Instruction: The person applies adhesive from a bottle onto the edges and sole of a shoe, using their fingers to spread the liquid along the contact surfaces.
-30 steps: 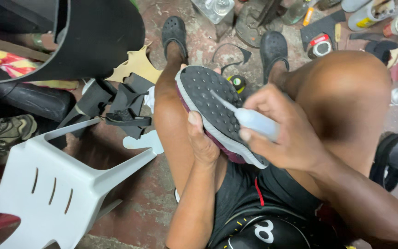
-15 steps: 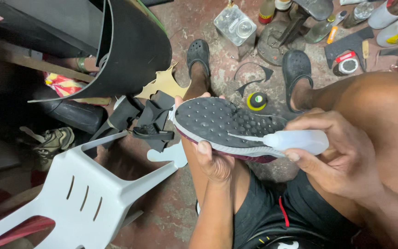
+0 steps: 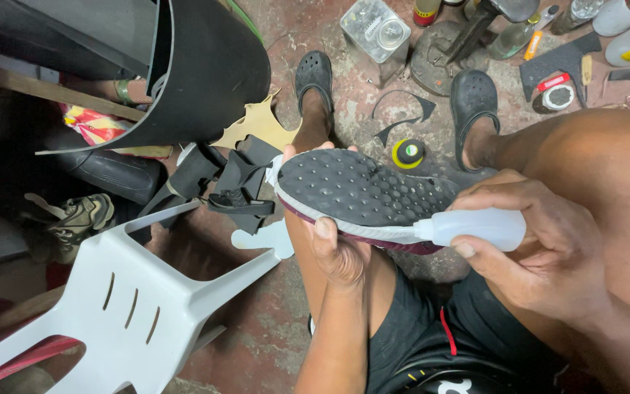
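My left hand (image 3: 338, 252) grips a sports shoe (image 3: 359, 193) from below, its dark grey studded sole turned up, with a white midsole and maroon edge. My right hand (image 3: 541, 248) holds a small translucent white squeeze bottle (image 3: 479, 226) on its side. The bottle's nozzle touches the white rim of the sole at the shoe's near edge. The shoe sits above my left thigh, and my feet in dark clogs (image 3: 315, 76) rest on the floor beyond.
An overturned white plastic chair (image 3: 133, 306) lies at the lower left. A curled black rubber sheet (image 3: 198, 66) stands at the upper left, black scraps (image 3: 235, 186) beneath it. Jars, bottles, a metal stand (image 3: 461, 44) and a yellow-rimmed tin (image 3: 408, 153) crowd the floor ahead.
The shoe has turned from steeply tilted to nearly level across my thigh. My right hand has swung the bottle round so its nozzle meets the sole's near rim. The view has shifted forward.
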